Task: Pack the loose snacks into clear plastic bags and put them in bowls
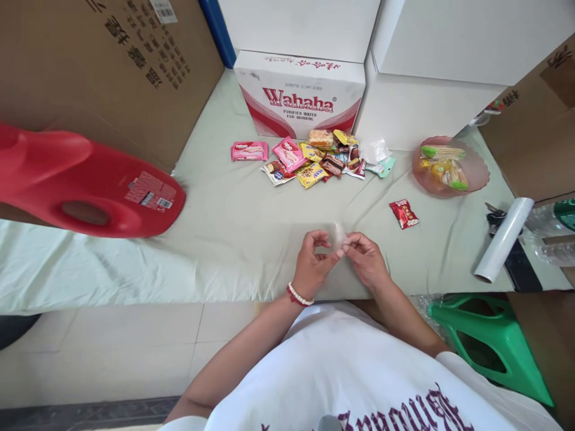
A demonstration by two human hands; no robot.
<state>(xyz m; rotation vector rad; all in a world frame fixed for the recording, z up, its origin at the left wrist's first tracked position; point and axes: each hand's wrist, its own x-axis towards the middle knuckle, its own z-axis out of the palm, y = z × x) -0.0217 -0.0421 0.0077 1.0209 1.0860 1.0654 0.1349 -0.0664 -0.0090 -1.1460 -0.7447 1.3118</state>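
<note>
Close to the table's front edge, my left hand [317, 258] and my right hand [366, 257] meet, fingertips together. Between them is a small, thin piece of clear plastic [338, 234], pinched by both hands; its exact kind is blurred. A red snack packet [404, 214] lies by itself to the right, beyond my right hand. Farther back is a pile of wrapped snacks, among them a pink wafer packet [290, 154] and a yellow packet [311, 175]. Another pink packet [249, 151] rests just left of the pile. A crumpled clear wrapper [376, 151] sits at the pile's right end.
A pink translucent bowl [478, 173] with packaged snacks stands at the back right. White film roll [504, 239], keys and plastic bottles [550, 218] are at the right edge. A Wahaha carton [305, 99] borders the back, a red jug [112, 179] the left. Below is a green stool [503, 341].
</note>
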